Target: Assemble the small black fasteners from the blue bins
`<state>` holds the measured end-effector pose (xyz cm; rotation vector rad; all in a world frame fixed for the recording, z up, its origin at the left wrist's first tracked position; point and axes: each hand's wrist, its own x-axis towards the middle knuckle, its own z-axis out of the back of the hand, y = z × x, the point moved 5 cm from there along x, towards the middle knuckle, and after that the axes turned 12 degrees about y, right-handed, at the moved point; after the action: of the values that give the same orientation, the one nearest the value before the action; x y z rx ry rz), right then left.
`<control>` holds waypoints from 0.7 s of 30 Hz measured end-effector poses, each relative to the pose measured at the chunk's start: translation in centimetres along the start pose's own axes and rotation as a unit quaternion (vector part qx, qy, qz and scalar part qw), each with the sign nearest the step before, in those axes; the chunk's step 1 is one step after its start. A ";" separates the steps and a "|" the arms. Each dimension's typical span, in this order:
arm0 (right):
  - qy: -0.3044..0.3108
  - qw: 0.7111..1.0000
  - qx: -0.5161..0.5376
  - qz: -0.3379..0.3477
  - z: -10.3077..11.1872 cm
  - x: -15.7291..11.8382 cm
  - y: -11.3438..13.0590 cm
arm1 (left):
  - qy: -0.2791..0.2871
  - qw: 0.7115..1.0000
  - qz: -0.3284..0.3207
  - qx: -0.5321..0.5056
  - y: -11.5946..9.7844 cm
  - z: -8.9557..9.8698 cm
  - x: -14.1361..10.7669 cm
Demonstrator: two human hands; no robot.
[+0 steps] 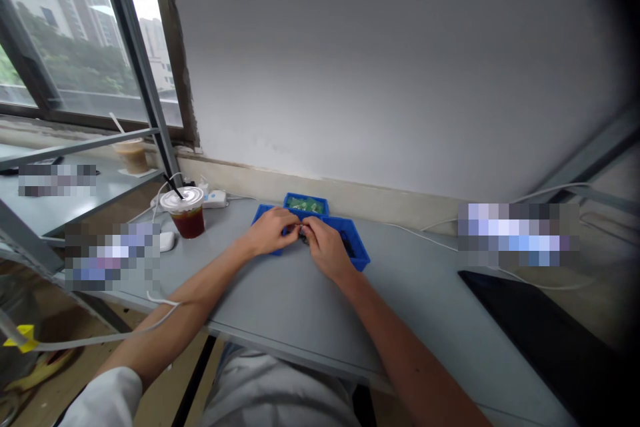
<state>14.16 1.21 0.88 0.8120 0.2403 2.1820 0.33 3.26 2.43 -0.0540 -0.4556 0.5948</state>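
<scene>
Two hands, left (271, 230) and right (327, 250), pinch a dark part (303, 233) over a blue bin (359, 257).

no readable txt anywhere, labels too blurred/pixelated.

A white computer mouse (167, 241) and a white power strip (216, 198) sit just beside a lidded plastic drink cup (186, 212).

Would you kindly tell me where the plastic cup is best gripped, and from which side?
Grip the cup around its middle, just below the lid, coming from the near side. It stands upright and tapers downward, so the wider upper wall should resist slipping.
</scene>
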 end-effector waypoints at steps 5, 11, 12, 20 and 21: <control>0.002 1.000 0.014 -0.004 -0.1 0.1 -0.2 | 0.006 1.000 0.000 0.006 -0.2 0.3 0.1; 0.000 1.000 0.015 -0.001 0.0 0.2 -0.2 | 0.015 0.999 -0.026 0.042 -0.6 0.6 0.1; 0.002 1.000 0.008 -0.001 0.0 0.2 -0.1 | 0.015 0.998 -0.030 0.047 -0.6 0.7 0.1; 0.037 0.968 -0.244 -0.046 -0.7 0.2 -0.3 | -0.027 0.995 0.053 0.083 1.2 2.5 -0.4; 0.051 0.962 -0.263 -0.047 -0.9 0.1 -0.5 | -0.029 0.993 0.070 0.088 1.8 2.7 -0.5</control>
<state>13.83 1.70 -0.02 0.3804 -0.2425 2.0575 -2.14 4.20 4.29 0.1016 -0.4569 0.7742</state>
